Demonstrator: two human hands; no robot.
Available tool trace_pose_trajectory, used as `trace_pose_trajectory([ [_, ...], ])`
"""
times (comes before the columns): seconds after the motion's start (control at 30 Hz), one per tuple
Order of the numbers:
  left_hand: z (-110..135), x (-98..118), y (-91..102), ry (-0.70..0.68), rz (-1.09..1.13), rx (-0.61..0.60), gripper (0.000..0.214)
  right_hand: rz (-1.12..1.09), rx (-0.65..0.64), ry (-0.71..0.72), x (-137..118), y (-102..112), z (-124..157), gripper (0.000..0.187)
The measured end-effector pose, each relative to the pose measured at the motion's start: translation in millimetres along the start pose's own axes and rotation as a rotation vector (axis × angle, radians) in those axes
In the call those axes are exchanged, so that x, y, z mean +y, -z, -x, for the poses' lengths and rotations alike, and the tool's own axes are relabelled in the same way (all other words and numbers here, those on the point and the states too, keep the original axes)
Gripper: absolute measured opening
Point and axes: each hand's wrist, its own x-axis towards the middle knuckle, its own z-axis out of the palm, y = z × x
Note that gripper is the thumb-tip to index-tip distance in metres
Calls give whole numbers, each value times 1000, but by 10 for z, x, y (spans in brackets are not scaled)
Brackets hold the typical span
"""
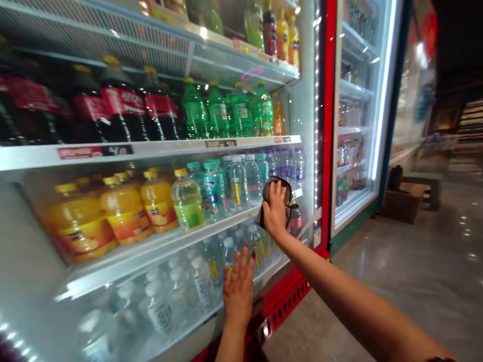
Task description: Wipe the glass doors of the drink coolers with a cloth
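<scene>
My right hand point(276, 210) reaches to the right end of the third shelf. Its fingers lie over a dark, rounded, pouch-like thing point(290, 193) with a thin cord loop; its exact kind is unclear. Behind it stand small clear bottles with purple caps point(286, 162). My left hand point(238, 289) is lower, palm forward with fingers stretched out, in front of the bottom row of clear water bottles point(157, 306). Nothing shows in its fingers. Whether it touches anything, I cannot tell.
The lit drinks fridge point(328, 100) has a red frame. Cola bottles point(119, 98) and green bottles point(219, 111) fill an upper shelf, with yellow juice bottles point(83, 223) below. A second fridge point(356, 110) stands right, beside a cardboard box point(405, 201) on the shiny floor point(411, 271).
</scene>
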Motion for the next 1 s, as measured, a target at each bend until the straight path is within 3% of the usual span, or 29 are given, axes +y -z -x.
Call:
trace_pose_trajectory([
  [0.1, 112, -337, 275, 27, -67, -27, 85, 56, -13, 151, -660, -103, 66, 74],
  [0.17, 191, -536, 466, 35, -125, -26, 89, 80, -96, 295, -807, -99, 289, 71],
  [0.3, 326, -859, 847, 26, -248, -17, 95, 99, -411, 790, -463, 4, 735, 61],
  [0.33, 344, -931, 941, 28, -270, -18, 97, 107, -428, 853, -367, 19, 758, 59],
  [0.43, 348, -1139, 1218, 54, -312, 6, 102, 116, -242, 757, -414, -11, 580, 60],
  [0.53, 315, -1333, 1474, 109, -349, 29, 104, 56, -42, 543, -1019, -130, 302, 63],
  [0.6, 307, -1448, 1624, 147, -387, 29, 105, -17, -42, 532, -1548, -216, 234, 64],
  [0.7, 337, -1596, 1804, 201, -451, 22, 108, -141, -157, 726, -2208, -320, 343, 62],
  [0.87, 407, -1835, 1973, 311, -545, 109, 115, -356, -353, 1197, -2927, -525, 547, 61],
  [1.0, 261, -2140, 2159, 357, -625, 225, 117, -422, -359, 1429, -3574, -669, 320, 50],
])
